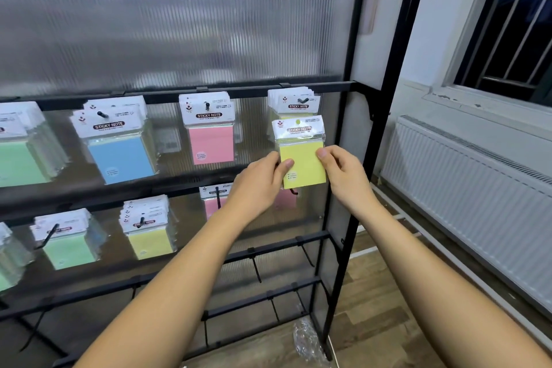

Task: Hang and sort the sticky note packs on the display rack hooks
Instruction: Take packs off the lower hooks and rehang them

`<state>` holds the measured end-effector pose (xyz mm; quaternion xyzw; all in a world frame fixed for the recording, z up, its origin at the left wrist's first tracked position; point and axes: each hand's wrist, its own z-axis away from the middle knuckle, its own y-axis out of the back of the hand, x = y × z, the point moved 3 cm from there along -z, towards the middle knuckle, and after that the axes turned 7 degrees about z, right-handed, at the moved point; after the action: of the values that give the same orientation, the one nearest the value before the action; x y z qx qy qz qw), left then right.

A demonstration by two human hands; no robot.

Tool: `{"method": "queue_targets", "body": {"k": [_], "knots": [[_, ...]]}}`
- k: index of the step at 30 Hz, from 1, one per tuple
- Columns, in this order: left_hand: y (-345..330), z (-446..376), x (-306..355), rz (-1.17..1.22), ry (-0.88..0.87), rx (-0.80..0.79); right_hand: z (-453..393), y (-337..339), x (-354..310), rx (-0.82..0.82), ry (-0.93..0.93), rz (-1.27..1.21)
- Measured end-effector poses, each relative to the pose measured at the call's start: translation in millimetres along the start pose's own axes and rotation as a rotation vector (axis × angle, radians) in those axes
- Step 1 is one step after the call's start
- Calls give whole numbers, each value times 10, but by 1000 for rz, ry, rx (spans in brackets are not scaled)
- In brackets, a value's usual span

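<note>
At the display rack (352, 134), both hands — left hand (263, 176), right hand (343, 172) — pinch a yellow sticky note pack (301, 164) with their fingers, apparently lining its hole up with the yellow-stocked hook (304, 99).

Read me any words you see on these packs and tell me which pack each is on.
"STICKY NOTE": header of the held yellow pack.
"STICKY NOTE": pink pack.
"STICKY NOTE": blue pack.
"STICKY NOTE": yellow stack on the hook.
Smaller print and lower-row headers: too blurred.

Both forearms bare, no sleeves; left hand (263, 176), right hand (340, 170) ungloved
</note>
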<state>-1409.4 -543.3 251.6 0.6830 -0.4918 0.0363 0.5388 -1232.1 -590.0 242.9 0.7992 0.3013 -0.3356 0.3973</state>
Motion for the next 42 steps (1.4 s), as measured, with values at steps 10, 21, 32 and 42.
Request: {"method": "queue_targets", "body": {"k": [10, 21, 32, 42], "knots": [[76, -76, -174, -269, 5, 37, -337, 111, -11, 147, 8, -48], [32, -92, -291, -245, 22, 41, -471, 6, 98, 108, -44, -31], [-13, -144, -334, -225, 17, 48, -570, -52, 166, 88, -26, -22], [-82, -186, -414, -241, 30, 29, -798, -230, 220, 84, -92, 13]]}}
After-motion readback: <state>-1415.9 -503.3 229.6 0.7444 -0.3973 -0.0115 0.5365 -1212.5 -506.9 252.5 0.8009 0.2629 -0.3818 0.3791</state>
